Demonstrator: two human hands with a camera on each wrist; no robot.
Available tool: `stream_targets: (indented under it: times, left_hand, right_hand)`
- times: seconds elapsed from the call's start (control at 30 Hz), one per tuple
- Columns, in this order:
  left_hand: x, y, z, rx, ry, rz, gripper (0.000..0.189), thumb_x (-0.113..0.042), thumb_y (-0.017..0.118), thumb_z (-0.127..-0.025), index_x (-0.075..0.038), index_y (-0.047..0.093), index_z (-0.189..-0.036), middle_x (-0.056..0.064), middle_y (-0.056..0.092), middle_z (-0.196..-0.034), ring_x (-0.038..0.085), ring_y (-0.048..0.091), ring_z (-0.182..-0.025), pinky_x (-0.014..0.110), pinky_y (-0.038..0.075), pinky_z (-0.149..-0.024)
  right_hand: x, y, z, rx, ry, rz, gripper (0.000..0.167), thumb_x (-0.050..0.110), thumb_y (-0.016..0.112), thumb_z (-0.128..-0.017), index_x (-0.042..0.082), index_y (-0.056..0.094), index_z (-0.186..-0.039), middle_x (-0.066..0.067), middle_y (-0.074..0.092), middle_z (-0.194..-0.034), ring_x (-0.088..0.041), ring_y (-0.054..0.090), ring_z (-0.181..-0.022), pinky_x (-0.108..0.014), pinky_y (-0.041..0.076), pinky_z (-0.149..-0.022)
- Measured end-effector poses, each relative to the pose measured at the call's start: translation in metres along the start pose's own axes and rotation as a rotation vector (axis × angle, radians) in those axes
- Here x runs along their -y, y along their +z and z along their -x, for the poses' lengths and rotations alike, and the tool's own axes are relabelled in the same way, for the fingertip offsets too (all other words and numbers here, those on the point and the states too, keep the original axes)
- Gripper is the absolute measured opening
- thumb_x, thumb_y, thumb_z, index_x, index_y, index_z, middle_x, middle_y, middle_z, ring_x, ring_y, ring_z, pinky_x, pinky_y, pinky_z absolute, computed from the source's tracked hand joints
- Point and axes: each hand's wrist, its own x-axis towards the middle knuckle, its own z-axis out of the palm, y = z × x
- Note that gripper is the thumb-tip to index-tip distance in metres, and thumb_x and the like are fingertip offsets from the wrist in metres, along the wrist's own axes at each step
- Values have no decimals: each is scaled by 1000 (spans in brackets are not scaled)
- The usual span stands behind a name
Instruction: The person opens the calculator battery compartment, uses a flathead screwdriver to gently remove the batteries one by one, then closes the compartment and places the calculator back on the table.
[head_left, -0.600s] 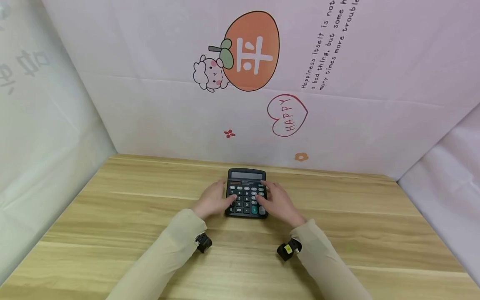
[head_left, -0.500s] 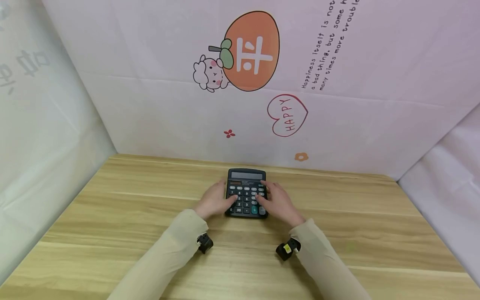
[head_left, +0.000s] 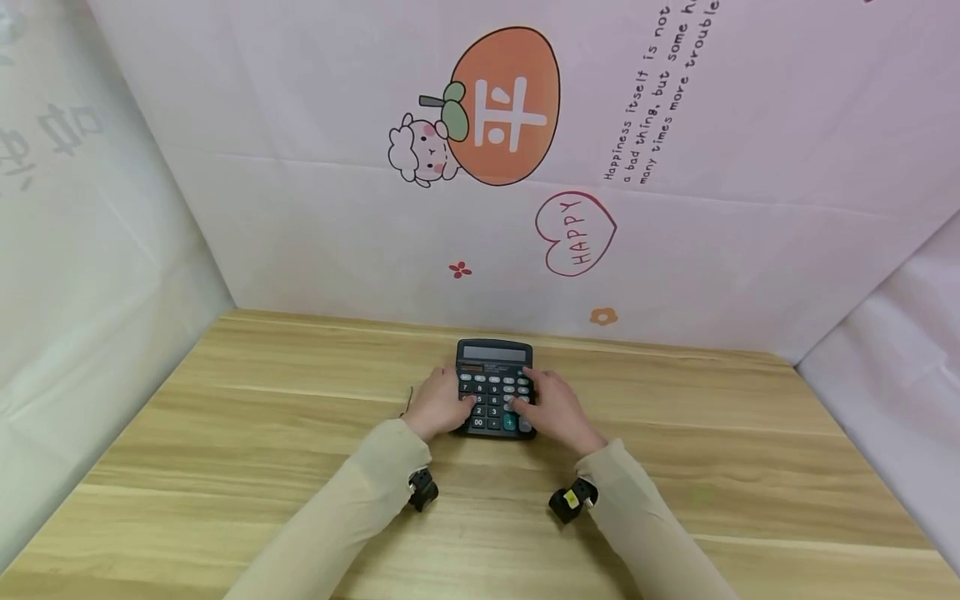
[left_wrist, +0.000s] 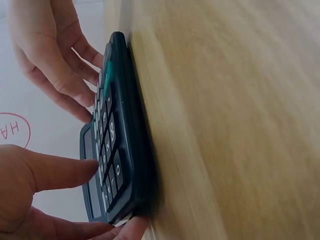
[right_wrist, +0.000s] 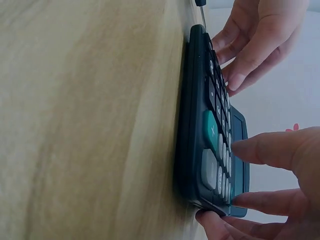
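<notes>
A black desktop calculator (head_left: 494, 400) lies at the far middle of the wooden table, its screen end toward the back wall. My left hand (head_left: 435, 406) grips its left side, thumb over the number keys. In the left wrist view the other fingers of that left hand (left_wrist: 30, 175) reach round and under the calculator's edge. On the opposite side my right hand (head_left: 558, 410) holds the right edge. The right wrist view shows the thumb and forefinger of this right hand (right_wrist: 295, 165) on the key face, with another fingertip tucked beneath the edge.
The wooden table (head_left: 255, 450) ends at a white printed cloth wall (head_left: 337, 233) just behind the calculator. White cloth also closes off the left and right sides. Small black cameras (head_left: 423, 489) hang under both wrists. A thin dark line shows beside the left hand.
My left hand has moved slightly right, closer against the calculator, covering more of its left edge. The right hand has shifted only a little. The head view has tilted slightly.
</notes>
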Motion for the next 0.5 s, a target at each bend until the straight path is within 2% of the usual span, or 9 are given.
stream_targets:
  times: [0.2,0.33,0.5]
  left_hand:
    - [-3,4,-3,7,-42,0,59,-15,63,-91,15,39,-136,28,46,-129,37,53,-114,47,44,-99]
    - [-3,5,-5,1,-54,7,53,-13,66,-88,16,47,-128,27,49,-124,34,55,-105,45,46,-96]
    - [-4,3,-7,2,-70,22,47,-12,68,-85,16,54,-120,26,52,-115,31,54,-96,43,47,-94]
  right_hand:
    - [1,0,1,8,3,4,63,21,68,-87,-9,45,-137,-31,50,-132,-43,51,-119,-53,42,-99]
    - [1,0,1,21,22,-2,66,23,69,-87,-8,42,-139,-30,47,-136,-43,48,-123,-54,40,-101]
    - [2,1,1,7,15,-6,64,23,69,-88,-8,44,-138,-30,50,-134,-43,50,-121,-54,42,-100]
